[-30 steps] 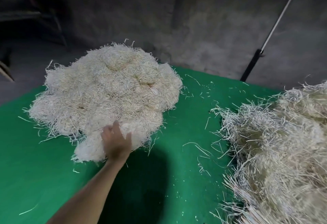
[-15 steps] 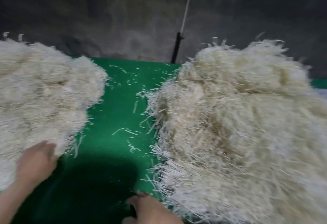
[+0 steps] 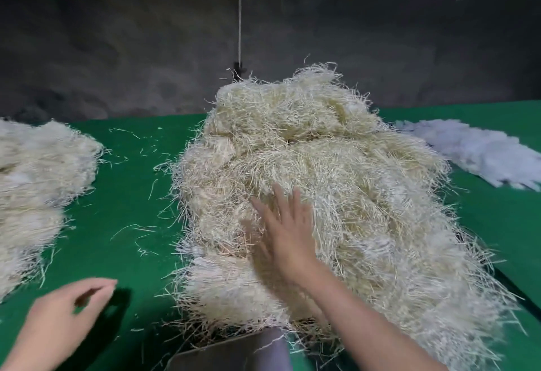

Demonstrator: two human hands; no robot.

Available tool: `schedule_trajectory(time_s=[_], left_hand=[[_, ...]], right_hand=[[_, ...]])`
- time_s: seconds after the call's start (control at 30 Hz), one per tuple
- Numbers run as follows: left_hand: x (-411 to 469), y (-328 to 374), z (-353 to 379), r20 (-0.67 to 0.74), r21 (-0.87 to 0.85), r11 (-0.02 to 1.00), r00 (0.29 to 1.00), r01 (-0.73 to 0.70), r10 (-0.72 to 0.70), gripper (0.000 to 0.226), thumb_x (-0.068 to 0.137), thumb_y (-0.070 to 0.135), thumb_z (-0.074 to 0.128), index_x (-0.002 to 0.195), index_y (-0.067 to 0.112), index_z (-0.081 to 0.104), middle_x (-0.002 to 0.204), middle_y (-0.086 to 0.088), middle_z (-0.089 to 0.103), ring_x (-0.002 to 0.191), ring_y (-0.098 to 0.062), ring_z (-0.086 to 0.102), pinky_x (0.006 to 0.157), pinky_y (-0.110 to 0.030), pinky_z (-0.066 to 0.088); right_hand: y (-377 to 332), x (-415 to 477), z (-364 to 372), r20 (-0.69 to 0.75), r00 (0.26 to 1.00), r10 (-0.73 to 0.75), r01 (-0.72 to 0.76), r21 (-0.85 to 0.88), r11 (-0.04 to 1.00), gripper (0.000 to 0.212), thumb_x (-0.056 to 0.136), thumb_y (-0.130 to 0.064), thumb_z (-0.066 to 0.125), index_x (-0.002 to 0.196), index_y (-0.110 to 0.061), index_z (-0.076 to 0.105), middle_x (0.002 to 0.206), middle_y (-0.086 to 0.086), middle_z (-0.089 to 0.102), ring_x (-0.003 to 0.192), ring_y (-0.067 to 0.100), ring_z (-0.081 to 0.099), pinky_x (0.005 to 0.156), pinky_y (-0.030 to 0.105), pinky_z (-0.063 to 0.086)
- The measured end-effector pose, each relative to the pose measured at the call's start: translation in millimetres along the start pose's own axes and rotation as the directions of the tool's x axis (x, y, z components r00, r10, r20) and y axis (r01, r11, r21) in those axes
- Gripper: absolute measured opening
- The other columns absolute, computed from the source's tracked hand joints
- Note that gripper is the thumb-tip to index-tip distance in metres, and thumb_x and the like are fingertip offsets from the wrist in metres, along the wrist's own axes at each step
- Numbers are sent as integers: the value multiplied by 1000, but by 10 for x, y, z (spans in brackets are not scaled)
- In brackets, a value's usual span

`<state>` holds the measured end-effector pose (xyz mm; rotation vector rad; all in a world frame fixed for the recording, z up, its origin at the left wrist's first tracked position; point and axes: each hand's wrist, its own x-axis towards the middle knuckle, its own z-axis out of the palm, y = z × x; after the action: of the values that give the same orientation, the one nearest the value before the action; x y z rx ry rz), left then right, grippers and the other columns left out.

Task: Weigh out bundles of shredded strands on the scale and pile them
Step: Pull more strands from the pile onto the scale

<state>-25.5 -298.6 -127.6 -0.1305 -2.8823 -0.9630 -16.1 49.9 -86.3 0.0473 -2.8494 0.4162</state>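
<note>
Head view, looking down on a green-covered bench [image 3: 123, 195]. A large heap of shredded strands [image 3: 336, 165], pale straw in colour, occupied the middle of the bench and rose highest at its far end. Its near edge reached almost to the lower border of the view.

The right hand [image 3: 288, 230] lay flat on the near left slope of this heap. Its fingers were straight and spread, pressed to the strands and grasping none. The forearm crossed the lower part of the heap from the lower right.

The left hand [image 3: 67, 315] hovered over bare green cloth at lower left, well apart from the heap. Its fingers were loosely curled, with the thumb near the fingertips, and it held nothing. It cast a dark shadow on the cloth beside it.

A second, lower pile of strands [image 3: 38, 183] lay at the left edge, separated from the central heap by a strip of cloth bearing scattered loose strands [image 3: 137, 230]. A flatter white pile [image 3: 480, 154] lay at far right, behind the heap.

A grey flat object [image 3: 234, 353] showed at the lower edge, touching the heap's near fringe; what it was could not be told. A thin pale cord [image 3: 240, 13] hung vertically before the dark wall [image 3: 117, 48] behind the bench.
</note>
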Motion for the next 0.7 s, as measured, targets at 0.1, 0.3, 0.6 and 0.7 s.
schedule_trajectory(time_s=[0.1,0.3,0.6,0.7], left_hand=[[-69,715,125,-41,-68,997,999,-24,21,17,82,17,71,88,33,71,86,22,64,74,-6,62,73,-2,42],[-66,1724,465,35,-226,973,998,-38,47,21,89,20,63,86,41,62,80,25,63,68,-5,55,53,-6,41],[-99,3072,1076,360,-799,477,927,366,-109,80,75,52,56,147,38,22,133,21,35,131,-21,37,101,-47,40],[-125,3422,1078,352,-879,346,936,328,7,91,70,70,47,145,53,-2,154,21,6,144,-26,11,99,-44,44]], right_hand=[[339,347,-23,111,994,0,32,-285,958,104,78,4,43,137,-54,-20,140,-1,-49,123,33,-50,94,64,-29],[1067,258,-160,216,962,165,-110,-244,963,73,77,1,54,139,-32,32,145,11,28,132,41,31,107,54,32],[1240,230,-1207,-7,970,242,-152,760,632,71,83,2,59,144,-24,31,136,-6,37,84,-5,56,63,8,48],[1281,285,-1560,-22,959,282,-116,879,462,76,84,-2,60,147,-23,23,105,2,48,62,-3,43,44,13,38]])
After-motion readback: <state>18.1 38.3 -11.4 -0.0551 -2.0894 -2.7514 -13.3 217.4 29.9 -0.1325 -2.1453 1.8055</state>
